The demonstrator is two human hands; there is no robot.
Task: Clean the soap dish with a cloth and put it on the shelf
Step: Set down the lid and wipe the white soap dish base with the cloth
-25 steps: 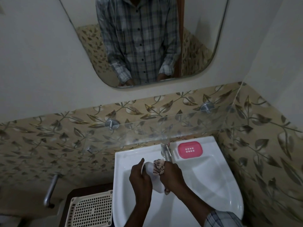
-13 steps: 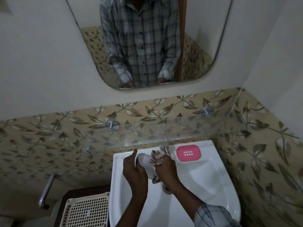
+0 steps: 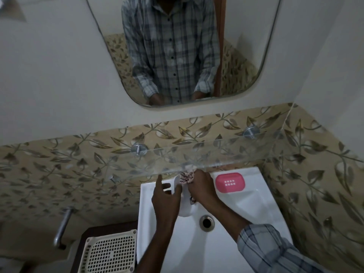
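Since the earlier frame both hands have travelled toward the far edge of the sink [image 3: 256,209], up under the front lip of the glass shelf [image 3: 197,154], and the left index finger has lifted off and now points up at the glass. The left hand [image 3: 165,201] holds the white soap dish [image 3: 184,207] over the basin, thumb and lower fingers closed around its left rim, while the dish's near end hangs just left of the drain [image 3: 206,223]. The right hand [image 3: 201,187] is bunched tight around a patterned cloth [image 3: 186,177] and presses it against the far end of the dish. A pink slotted insert [image 3: 230,182] lies well to the right on the sink's ledge, apart from both hands.

The step in hand looks like wiping, probably close to its finish given how near the shelf the dish sits. The next move likely calls for drawing the cloth away, then raising the dish clear of the shelf's front edge and setting it flat on the glass between the two metal brackets [image 3: 139,149]. Whether the insert belongs back in the dish cannot be told.
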